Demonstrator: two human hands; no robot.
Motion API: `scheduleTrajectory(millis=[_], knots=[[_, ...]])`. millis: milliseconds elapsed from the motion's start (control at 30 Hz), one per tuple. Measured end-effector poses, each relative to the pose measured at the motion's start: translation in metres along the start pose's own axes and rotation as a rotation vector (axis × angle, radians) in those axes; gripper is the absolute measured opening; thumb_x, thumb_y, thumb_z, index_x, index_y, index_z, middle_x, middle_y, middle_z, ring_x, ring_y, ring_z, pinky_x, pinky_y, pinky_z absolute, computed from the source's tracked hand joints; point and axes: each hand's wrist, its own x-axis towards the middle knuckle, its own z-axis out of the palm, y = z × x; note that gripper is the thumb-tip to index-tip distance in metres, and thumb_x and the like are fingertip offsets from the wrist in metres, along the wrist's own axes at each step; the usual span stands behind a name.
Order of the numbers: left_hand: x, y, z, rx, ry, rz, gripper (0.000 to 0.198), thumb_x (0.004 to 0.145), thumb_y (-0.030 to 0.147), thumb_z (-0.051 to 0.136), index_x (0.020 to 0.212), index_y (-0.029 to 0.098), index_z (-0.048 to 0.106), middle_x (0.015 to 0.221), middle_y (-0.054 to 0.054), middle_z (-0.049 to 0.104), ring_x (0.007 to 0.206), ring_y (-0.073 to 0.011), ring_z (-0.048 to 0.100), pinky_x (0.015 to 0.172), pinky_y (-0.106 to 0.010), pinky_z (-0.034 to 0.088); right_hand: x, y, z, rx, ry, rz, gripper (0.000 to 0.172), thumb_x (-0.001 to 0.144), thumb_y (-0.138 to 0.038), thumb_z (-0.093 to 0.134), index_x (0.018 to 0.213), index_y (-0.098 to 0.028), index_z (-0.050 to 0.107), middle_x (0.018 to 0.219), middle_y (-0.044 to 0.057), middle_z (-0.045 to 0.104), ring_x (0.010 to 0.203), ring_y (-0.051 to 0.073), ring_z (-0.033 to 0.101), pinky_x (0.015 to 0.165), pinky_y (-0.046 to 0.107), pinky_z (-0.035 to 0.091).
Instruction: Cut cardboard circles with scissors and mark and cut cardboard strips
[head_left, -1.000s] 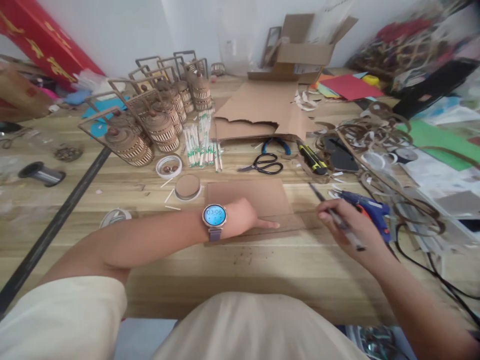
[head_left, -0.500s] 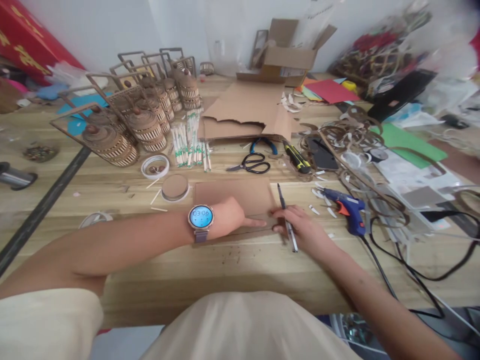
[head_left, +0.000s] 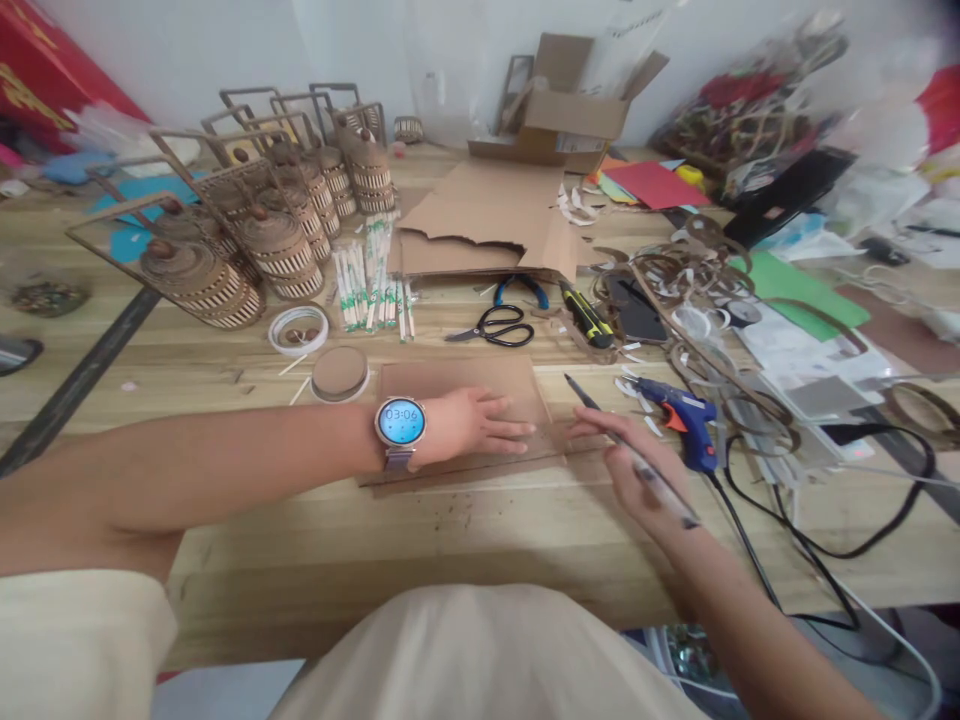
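My left hand (head_left: 480, 425) lies flat with its fingers spread on a rectangular piece of cardboard (head_left: 457, 377). A watch (head_left: 401, 422) is on that wrist. Beside the cardboard's right edge, my right hand (head_left: 634, 455) holds a pen (head_left: 626, 450), slanted with its dark end pointing up and left. The fingers of that hand reach close to the cardboard's edge. A round cardboard disc (head_left: 340, 372) sits just off the upper left corner of the sheet. Black-handled scissors (head_left: 504, 328) lie beyond the sheet.
Several lantern-like woven models (head_left: 281, 240) stand at the back left, near wrapped sticks (head_left: 367, 285). A blue glue gun (head_left: 686, 420) with its cord lies to the right. A yellow-black utility knife (head_left: 589, 315), a phone (head_left: 636, 307) and cut cardboard (head_left: 487, 200) are farther back.
My left hand has gone from a pointing finger to spread fingers on the cardboard. My right hand has shifted right, and the pen is tilted further over.
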Motion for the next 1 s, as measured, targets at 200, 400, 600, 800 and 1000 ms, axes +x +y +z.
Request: scheduleTrajectory(millis=[200, 400, 600, 800, 1000], knots=[[0.006, -0.005, -0.01, -0.009, -0.135, 0.053, 0.138, 0.032, -0.007, 0.085, 0.154, 0.033, 0.037, 0.17, 0.001, 0.022, 0.155, -0.0372, 0.019, 0.124, -0.051, 0.017, -0.023, -0.03, 0.014, 0.389, 0.253, 0.33, 0.037, 0.103, -0.051, 0.046, 0.085, -0.024, 0.064, 0.064, 0.002, 0.064, 0.061, 0.021, 0.064, 0.062, 0.034, 0.055], [0.004, -0.002, -0.014, -0.092, -0.114, 0.017, 0.14, 0.025, -0.008, 0.086, 0.149, 0.042, 0.043, 0.169, 0.003, 0.024, 0.155, -0.0364, 0.018, 0.122, -0.051, 0.024, -0.023, -0.056, 0.029, 0.369, -0.028, 0.417, 0.017, 0.092, -0.034, 0.06, 0.1, -0.025, 0.072, 0.068, 0.0, 0.072, 0.062, 0.02, 0.067, 0.054, 0.028, 0.052], [0.005, -0.004, -0.006, -0.107, -0.042, 0.043, 0.142, 0.018, -0.009, 0.087, 0.145, 0.043, 0.049, 0.166, -0.001, 0.034, 0.152, -0.0422, 0.022, 0.111, -0.053, 0.038, -0.02, -0.061, 0.052, 0.298, -0.051, 0.384, 0.009, 0.085, -0.028, 0.063, 0.082, -0.024, 0.071, 0.076, 0.003, 0.076, 0.069, 0.022, 0.072, 0.059, 0.03, 0.057], [0.007, -0.006, 0.0, -0.132, -0.052, -0.013, 0.124, 0.036, 0.0, 0.086, 0.146, 0.043, 0.048, 0.166, 0.007, 0.033, 0.152, -0.0368, 0.021, 0.107, -0.044, 0.042, -0.014, -0.048, 0.037, 0.156, 0.01, 0.201, 0.016, 0.095, -0.026, 0.056, 0.091, -0.027, 0.072, 0.075, 0.001, 0.076, 0.072, 0.021, 0.072, 0.069, 0.032, 0.059], [-0.009, -0.001, -0.004, 0.083, 0.026, 0.081, 0.123, 0.046, 0.006, 0.087, 0.155, 0.033, 0.037, 0.169, -0.003, 0.025, 0.13, -0.0383, 0.044, 0.101, -0.045, 0.043, 0.003, 0.002, 0.024, -0.112, -0.162, -0.093, 0.017, 0.095, -0.031, 0.065, 0.11, -0.027, 0.071, 0.12, 0.009, 0.075, 0.113, 0.03, 0.069, 0.097, 0.046, 0.055]])
